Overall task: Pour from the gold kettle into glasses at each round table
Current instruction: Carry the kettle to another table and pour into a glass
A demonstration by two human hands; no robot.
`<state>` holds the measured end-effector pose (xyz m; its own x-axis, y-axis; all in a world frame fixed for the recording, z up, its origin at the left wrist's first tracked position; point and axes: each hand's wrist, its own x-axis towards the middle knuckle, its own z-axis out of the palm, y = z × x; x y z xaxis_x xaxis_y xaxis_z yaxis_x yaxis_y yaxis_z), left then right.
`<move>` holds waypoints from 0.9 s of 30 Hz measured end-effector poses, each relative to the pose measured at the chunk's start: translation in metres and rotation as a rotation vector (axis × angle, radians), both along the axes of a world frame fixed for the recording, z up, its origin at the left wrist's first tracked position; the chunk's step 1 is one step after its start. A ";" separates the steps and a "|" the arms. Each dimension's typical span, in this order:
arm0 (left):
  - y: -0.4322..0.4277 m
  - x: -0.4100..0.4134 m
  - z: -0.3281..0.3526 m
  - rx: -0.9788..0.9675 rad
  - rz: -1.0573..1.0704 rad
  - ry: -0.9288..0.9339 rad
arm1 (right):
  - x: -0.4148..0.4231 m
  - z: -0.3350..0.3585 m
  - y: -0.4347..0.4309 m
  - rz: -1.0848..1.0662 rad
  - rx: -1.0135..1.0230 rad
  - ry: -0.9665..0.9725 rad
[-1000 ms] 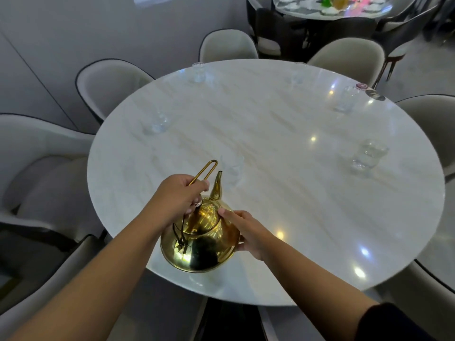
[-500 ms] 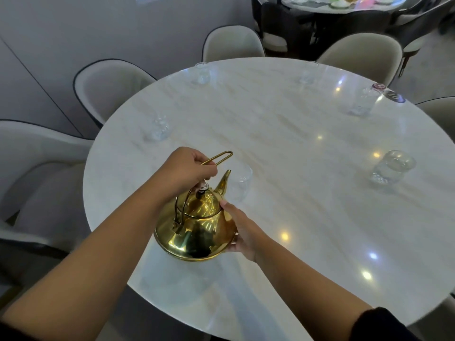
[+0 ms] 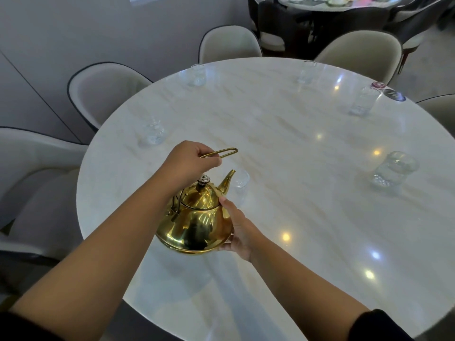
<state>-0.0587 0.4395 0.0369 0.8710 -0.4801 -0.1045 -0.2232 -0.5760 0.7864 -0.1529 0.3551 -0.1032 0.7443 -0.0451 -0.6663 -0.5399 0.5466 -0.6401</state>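
Dining room with pale walls and cream chairs

A round marble table (image 3: pixel 307 168) is ringed by cream chairs (image 3: pixel 108 87); a grey wall (image 3: pixel 73 25) fills the upper left, and ceiling lights are mirrored in the tabletop.

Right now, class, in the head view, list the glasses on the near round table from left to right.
Left-edge glass → far-left glass → glass by the kettle spout → far glass → glass by the coasters → right-edge glass.
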 end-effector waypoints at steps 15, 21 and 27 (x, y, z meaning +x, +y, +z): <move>-0.015 0.016 -0.002 0.135 -0.037 -0.124 | 0.002 0.006 0.009 -0.039 0.104 0.022; -0.018 0.022 0.000 0.122 -0.051 -0.091 | 0.003 0.005 0.006 -0.025 0.119 0.001; -0.023 0.025 -0.001 0.153 -0.039 -0.107 | 0.004 0.002 0.007 -0.022 0.123 -0.004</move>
<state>-0.0336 0.4168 0.0362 0.8622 -0.4990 -0.0870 -0.3249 -0.6767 0.6607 -0.1486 0.3618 -0.1011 0.7465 0.0203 -0.6650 -0.5244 0.6332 -0.5693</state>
